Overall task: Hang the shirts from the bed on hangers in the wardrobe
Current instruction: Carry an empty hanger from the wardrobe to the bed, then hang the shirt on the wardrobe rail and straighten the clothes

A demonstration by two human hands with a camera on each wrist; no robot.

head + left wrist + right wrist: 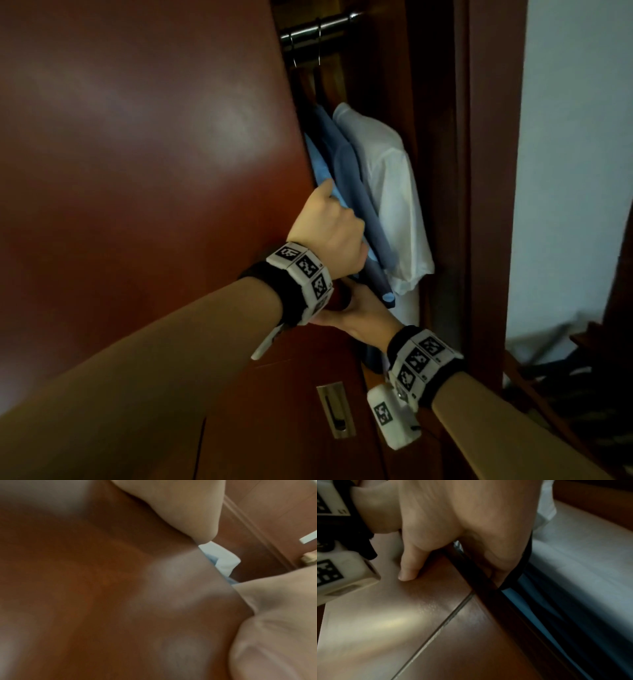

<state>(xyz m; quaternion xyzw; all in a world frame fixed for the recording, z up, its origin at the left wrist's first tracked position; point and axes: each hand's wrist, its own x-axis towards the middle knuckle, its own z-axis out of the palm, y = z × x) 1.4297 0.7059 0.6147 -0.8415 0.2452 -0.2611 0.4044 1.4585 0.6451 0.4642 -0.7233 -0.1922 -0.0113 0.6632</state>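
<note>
Two hands at the wardrobe door

The left hand (329, 229) and right hand (363, 308) both curl round the edge of the wardrobe door (154, 171), likely to slide it. Just past that edge, the shirts (376, 192) hang from the rail (322, 27), so they look done.

I see a glossy reddish wooden wardrobe door (144, 192), shiny metal rail (318, 29), brushed metal handle plate (335, 409), soft matt cloth shirts (387, 192), smooth painted wall (575, 154)
</note>
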